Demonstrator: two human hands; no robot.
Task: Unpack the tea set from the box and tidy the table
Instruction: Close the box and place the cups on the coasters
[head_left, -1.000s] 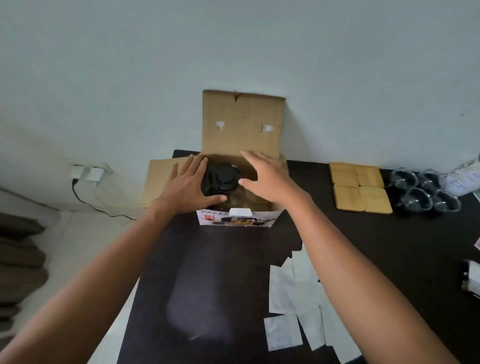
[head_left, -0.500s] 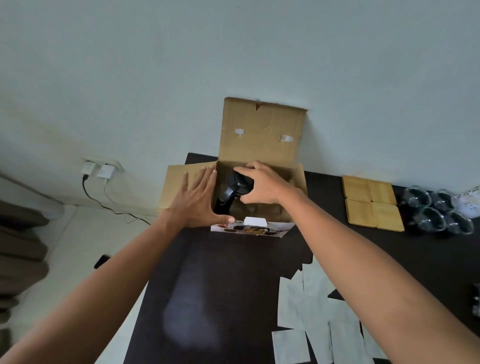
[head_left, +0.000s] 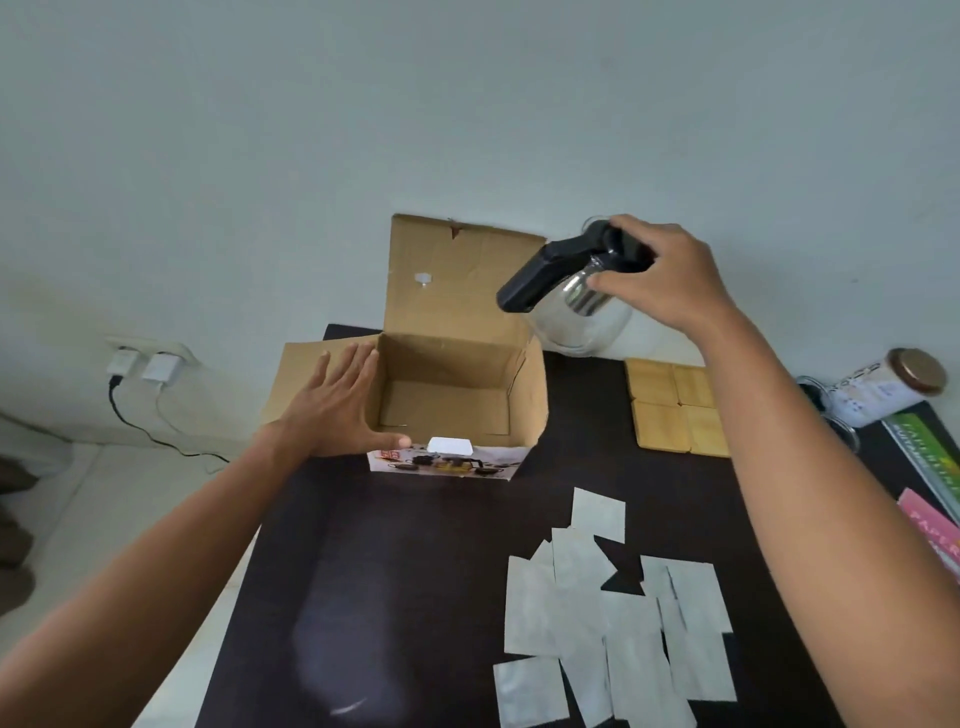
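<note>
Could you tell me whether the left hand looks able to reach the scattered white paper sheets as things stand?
Probably yes: the left hand rests open on the cardboard box, and only bare table lies before the white paper sheets.

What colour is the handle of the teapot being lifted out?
Black. The teapot handle shows best in the head view, held up by the right hand.

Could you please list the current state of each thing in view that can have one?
Brown cardboard box: open, flaps up, nothing visible inside.
Glass teapot with black handle: lifted, tilted, clear of box.
Right hand: grips teapot top.
Left hand: flat against box's left side.
Brown-lidded jar: closed, lying down.
</note>
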